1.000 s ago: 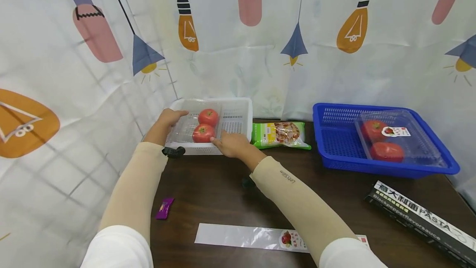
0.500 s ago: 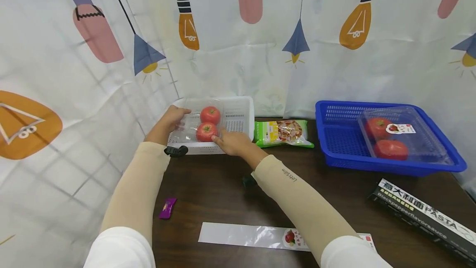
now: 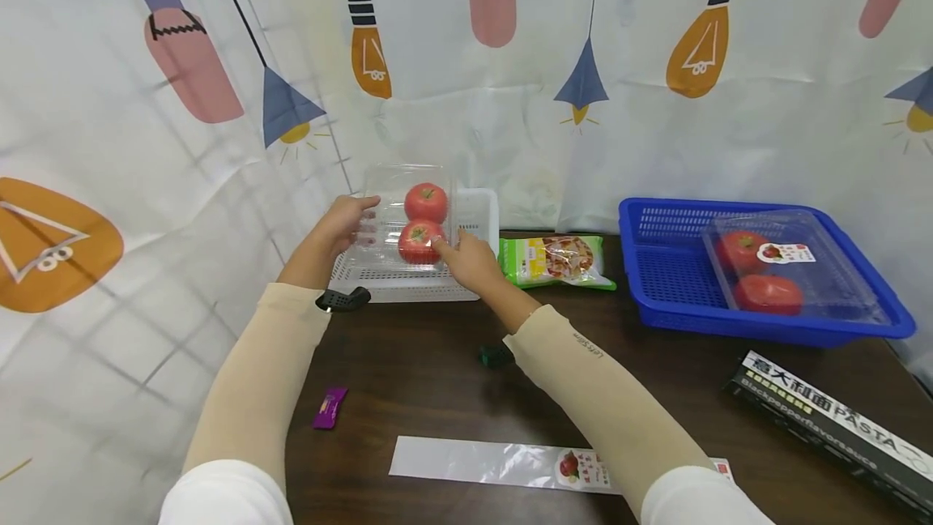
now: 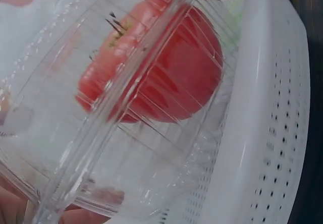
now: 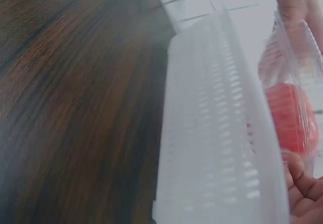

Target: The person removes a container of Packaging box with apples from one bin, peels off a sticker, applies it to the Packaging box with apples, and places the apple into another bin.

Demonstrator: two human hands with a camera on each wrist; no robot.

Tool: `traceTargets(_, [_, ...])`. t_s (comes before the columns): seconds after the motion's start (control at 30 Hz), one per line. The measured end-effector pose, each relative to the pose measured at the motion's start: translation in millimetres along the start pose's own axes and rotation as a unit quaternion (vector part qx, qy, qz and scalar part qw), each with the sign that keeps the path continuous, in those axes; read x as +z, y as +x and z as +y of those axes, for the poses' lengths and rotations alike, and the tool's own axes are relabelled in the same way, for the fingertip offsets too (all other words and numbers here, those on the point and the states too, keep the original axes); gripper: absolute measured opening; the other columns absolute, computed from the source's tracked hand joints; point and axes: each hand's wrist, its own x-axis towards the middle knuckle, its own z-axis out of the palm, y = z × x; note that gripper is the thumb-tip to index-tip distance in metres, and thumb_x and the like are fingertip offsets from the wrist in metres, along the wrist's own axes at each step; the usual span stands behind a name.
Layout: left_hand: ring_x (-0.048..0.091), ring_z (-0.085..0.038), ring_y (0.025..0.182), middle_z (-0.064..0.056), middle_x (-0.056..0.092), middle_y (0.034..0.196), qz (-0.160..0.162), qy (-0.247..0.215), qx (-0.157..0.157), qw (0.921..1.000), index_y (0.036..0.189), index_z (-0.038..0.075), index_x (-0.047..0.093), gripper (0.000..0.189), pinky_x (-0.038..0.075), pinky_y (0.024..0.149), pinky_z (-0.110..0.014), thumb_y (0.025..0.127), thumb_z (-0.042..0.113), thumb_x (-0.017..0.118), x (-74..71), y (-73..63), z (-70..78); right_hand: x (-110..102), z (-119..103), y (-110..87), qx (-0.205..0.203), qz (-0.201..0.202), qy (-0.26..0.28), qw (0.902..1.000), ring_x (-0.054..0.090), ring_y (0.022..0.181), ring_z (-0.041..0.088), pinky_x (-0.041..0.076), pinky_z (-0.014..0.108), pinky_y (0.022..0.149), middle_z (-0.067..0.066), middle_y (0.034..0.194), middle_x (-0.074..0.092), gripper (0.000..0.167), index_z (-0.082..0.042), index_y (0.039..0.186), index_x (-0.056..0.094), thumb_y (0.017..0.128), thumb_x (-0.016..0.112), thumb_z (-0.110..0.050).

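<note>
My left hand (image 3: 346, 225) grips the left side of a clear plastic clamshell box (image 3: 386, 217). At its right side, my right hand (image 3: 470, 262) holds the box with the thumb on top. Two red tomatoes, one farther back (image 3: 426, 202) and one nearer (image 3: 419, 242), lie in the box's right half. The box hangs tilted just above a white perforated basket (image 3: 408, 288), its far edge raised. In the left wrist view a tomato (image 4: 171, 62) shows through the ribbed plastic. The right wrist view has the basket wall (image 5: 217, 123) beside my right fingers (image 5: 298, 171).
A green food packet (image 3: 557, 259) lies right of the white basket. Farther right, a blue basket (image 3: 659, 266) holds another clear box (image 3: 824, 286) of tomatoes. A black pasta box (image 3: 824, 428), a white labelled strip (image 3: 474, 460) and a purple wrapped sweet (image 3: 330, 408) lie nearer on the table.
Both hands have lifted the clear box up from inside the white basket and slightly to the right. Its far edge now stands above the basket's back rim.
</note>
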Motion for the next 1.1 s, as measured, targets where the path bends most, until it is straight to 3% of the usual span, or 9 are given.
traceTargets(0.1, [0.050, -0.033, 0.111, -0.022, 0.033, 0.146, -0.011, 0.001, 0.011, 0.9999, 0.149, 0.000, 0.024, 0.062, 0.054, 0.084, -0.041, 0.102, 0.031, 0.050, 8.3, -8.6, 6.1, -11, 2, -5.0, 0.009, 0.006, 0.039, 0.9992, 0.058, 0.111, 0.026, 0.049, 0.044, 0.091, 0.014, 0.126, 0.059, 0.079, -0.001, 0.147, 0.037, 0.095, 0.047, -0.059])
traceTargets(0.27, [0.054, -0.029, 0.105, -0.016, 0.040, 0.130, -0.019, 0.014, 0.043, 0.9988, 0.134, -0.003, 0.036, 0.055, 0.052, 0.088, -0.043, 0.099, 0.036, 0.055, 15.5, -23.0, 11.5, -30, 3, -19.1, -0.005, -0.005, 0.140, 0.9901, 0.066, 0.079, 0.022, 0.055, 0.039, 0.073, 0.011, 0.100, 0.058, 0.076, -0.001, 0.149, 0.031, 0.095, 0.055, -0.049])
traceTargets(0.4, [0.044, -0.033, 0.118, -0.014, 0.037, 0.128, -0.026, 0.051, 0.059, 0.9967, 0.121, 0.001, 0.036, 0.054, 0.044, 0.098, -0.048, 0.095, 0.043, 0.059, 18.3, -31.4, 8.9, -44, 5, -32.8, 0.006, -0.024, 0.256, 0.9665, 0.066, 0.071, 0.025, 0.058, 0.039, 0.069, 0.015, 0.103, 0.054, 0.070, 0.002, 0.149, 0.027, 0.097, 0.056, -0.035])
traceTargets(0.53, [0.031, -0.038, 0.130, -0.014, 0.032, 0.133, -0.057, 0.037, 0.070, 0.9952, 0.120, 0.002, 0.035, 0.053, 0.034, 0.105, -0.053, 0.095, 0.042, 0.060, 24.0, -35.4, 4.1, -55, 12, -47.7, 0.021, -0.040, 0.327, 0.9440, 0.066, 0.068, 0.029, 0.058, 0.045, 0.069, 0.020, 0.111, 0.053, 0.066, 0.004, 0.149, 0.026, 0.097, 0.056, -0.024])
traceTargets(0.63, [0.033, -0.037, 0.130, -0.014, 0.032, 0.135, -0.096, -0.006, 0.082, 0.9920, 0.125, 0.000, 0.035, 0.054, 0.035, 0.104, -0.052, 0.097, 0.042, 0.057, 29.8, -35.2, 1.2, -62, 20, -58.6, 0.016, -0.047, 0.341, 0.9386, 0.067, 0.067, 0.027, 0.056, 0.049, 0.072, 0.021, 0.110, 0.057, 0.062, 0.004, 0.146, 0.031, 0.096, 0.056, -0.023])
traceTargets(0.73, [0.038, -0.036, 0.127, -0.017, 0.032, 0.141, -0.126, -0.050, 0.090, 0.9867, 0.136, 0.002, 0.032, 0.062, 0.043, 0.096, -0.047, 0.098, 0.047, 0.052, 33.9, -34.7, -0.8, -70, 28, -69.5, 0.005, -0.056, 0.348, 0.9358, 0.067, 0.066, 0.026, 0.055, 0.053, 0.075, 0.019, 0.102, 0.061, 0.056, 0.002, 0.143, 0.037, 0.096, 0.056, -0.022])
traceTargets(0.93, [0.048, -0.038, 0.125, -0.023, 0.029, 0.149, -0.155, -0.107, 0.062, 0.9802, 0.151, 0.015, 0.019, 0.075, 0.056, 0.075, -0.036, 0.096, 0.058, 0.047, 36.4, -36.2, -7.6, -85, 38, -95.3, -0.010, -0.068, 0.323, 0.9438, 0.066, 0.065, 0.024, 0.056, 0.052, 0.072, 0.017, 0.096, 0.060, 0.054, 0.002, 0.142, 0.040, 0.096, 0.054, -0.022])
traceTargets(1.1, [0.059, -0.032, 0.112, -0.026, 0.029, 0.150, -0.193, -0.122, 0.045, 0.9725, 0.154, 0.013, 0.013, 0.082, 0.056, 0.074, -0.040, 0.095, 0.063, 0.043, 37.6, -39.4, -19.4, -97, 44, -114.6, -0.018, -0.074, 0.316, 0.9458, 0.065, 0.073, 0.023, 0.057, 0.048, 0.067, 0.020, 0.104, 0.060, 0.054, 0.007, 0.142, 0.039, 0.096, 0.054, -0.016])
